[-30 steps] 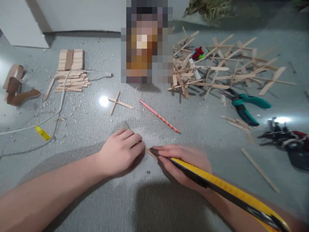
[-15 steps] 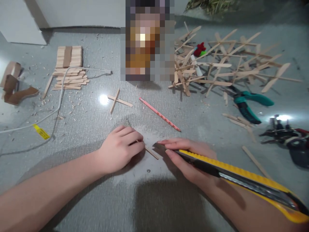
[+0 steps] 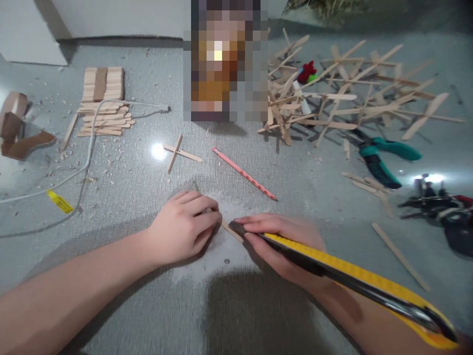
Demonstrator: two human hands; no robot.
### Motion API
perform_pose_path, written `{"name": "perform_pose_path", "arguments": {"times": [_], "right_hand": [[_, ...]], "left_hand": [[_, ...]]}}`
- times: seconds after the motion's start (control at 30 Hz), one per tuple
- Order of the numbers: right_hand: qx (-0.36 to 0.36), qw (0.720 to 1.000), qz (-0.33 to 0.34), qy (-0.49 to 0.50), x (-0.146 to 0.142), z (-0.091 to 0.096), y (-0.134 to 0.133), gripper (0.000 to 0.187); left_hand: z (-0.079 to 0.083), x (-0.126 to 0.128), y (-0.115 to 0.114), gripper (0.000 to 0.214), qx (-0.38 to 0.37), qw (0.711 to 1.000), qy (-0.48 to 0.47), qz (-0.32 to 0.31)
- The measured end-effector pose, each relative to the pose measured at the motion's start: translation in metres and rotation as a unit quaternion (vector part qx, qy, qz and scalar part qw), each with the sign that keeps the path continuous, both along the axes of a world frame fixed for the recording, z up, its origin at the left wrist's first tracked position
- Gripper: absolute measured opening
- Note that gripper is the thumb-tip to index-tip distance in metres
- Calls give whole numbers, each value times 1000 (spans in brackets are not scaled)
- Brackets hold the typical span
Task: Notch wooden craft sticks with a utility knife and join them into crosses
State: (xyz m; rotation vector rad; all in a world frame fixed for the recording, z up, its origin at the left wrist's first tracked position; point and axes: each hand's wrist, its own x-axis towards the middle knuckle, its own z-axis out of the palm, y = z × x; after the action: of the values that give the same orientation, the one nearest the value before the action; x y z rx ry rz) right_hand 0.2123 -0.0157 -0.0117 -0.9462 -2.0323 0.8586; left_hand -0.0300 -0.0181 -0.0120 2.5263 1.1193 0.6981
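My left hand (image 3: 190, 227) rests on the table, its fingers closed on a popsicle stick (image 3: 232, 230) whose end sticks out to the right. In my right hand (image 3: 284, 241) is a yellow and black utility knife (image 3: 343, 271), gripped near its front, the handle slanting back over the forearm. The dark blade tip lies at the stick just beside my left fingertips; whether it touches the wood I cannot tell. Beyond the hands are a pink pencil (image 3: 246, 175) and two popsicle sticks laid in a cross (image 3: 177, 153).
A banded bundle of popsicle sticks (image 3: 103, 86) and a white cable (image 3: 91, 143) are at left. Crossed sticks (image 3: 343, 96) pile up at back right, near green-handled pliers (image 3: 380, 162). A loose stick (image 3: 401, 256) lies right of my hand. Wood shavings litter the table.
My right hand and the knife have shifted slightly left, bringing the blade over the stick close to my left fingers. My left hand stays nearly in place.
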Motion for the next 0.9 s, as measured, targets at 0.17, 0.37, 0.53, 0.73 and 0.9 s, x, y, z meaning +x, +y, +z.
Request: {"name": "perform_pose_path", "arguments": {"times": [0.17,0.37,0.53,0.73,0.9], "right_hand": [[1,1000,0,3,0,-1,0,22],[6,1000,4,6,1,1,0,23],[19,999,-28,2,1,3,0,20],[9,1000,-18,8,0,2,0,18],[0,1000,3,12,0,-2,-1,21]], "left_hand": [[-1,0,0,21,-17,1000,16,10],[-4,0,1,17,-30,999,-3,14],[-4,0,1,15,-14,1000,-16,5],[-1,0,0,16,-26,999,-19,-5],[0,1,1,17,-31,999,-16,5]]}}
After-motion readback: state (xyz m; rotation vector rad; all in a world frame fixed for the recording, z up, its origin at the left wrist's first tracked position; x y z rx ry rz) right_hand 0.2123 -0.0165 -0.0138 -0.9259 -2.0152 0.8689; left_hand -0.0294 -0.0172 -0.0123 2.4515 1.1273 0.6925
